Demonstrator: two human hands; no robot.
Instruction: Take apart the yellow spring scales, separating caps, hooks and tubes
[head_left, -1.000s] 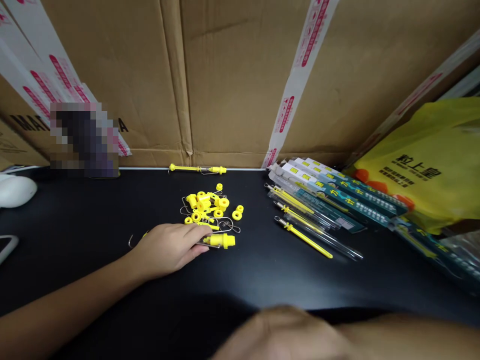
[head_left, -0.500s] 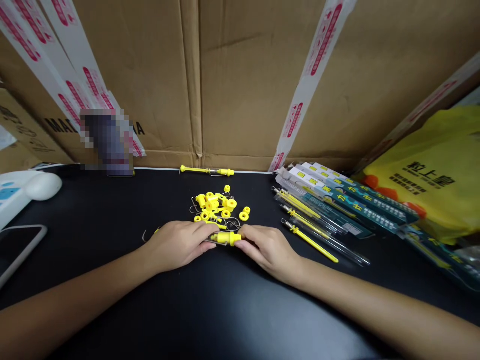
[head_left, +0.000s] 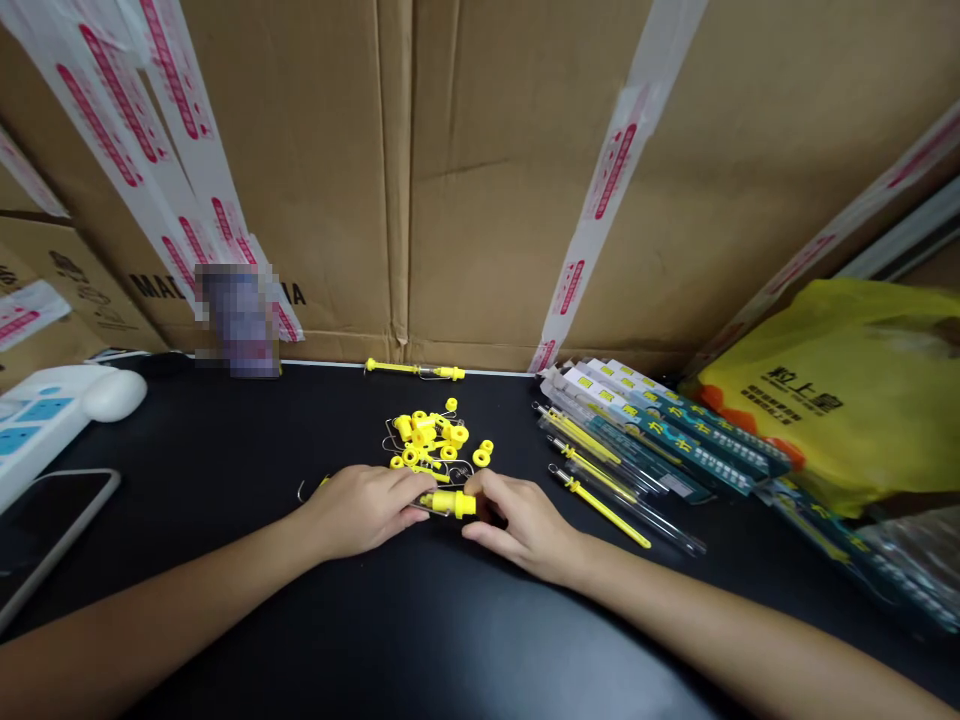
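My left hand [head_left: 367, 510] pinches a yellow plastic piece with metal wire [head_left: 454, 503] between thumb and fingers, its wide end pointing right. At that end is my right hand [head_left: 517, 520], thumb and fingers parted around a dark gap; the index fingertip is beside the piece, and whether it touches is hard to tell. Just beyond both hands lies a pile of small yellow rings, caps and wire hooks [head_left: 424, 432]. Part of another yellow piece with a hook [head_left: 302, 490] shows behind my left hand.
A yellow rod assembly [head_left: 414, 370] lies by the cardboard wall [head_left: 480, 200]. To the right are yellow rods [head_left: 607, 512], clear tubes, printed packages [head_left: 660, 420] and a yellow bag [head_left: 847, 390]. On the left sit a power strip [head_left: 45, 410], a phone [head_left: 52, 530] and a blurred upright object [head_left: 241, 325].
My right thumb and index finger have come apart, off the wide end of the yellow piece. My left hand keeps its grip. The camera view has tilted up and shifted slightly.
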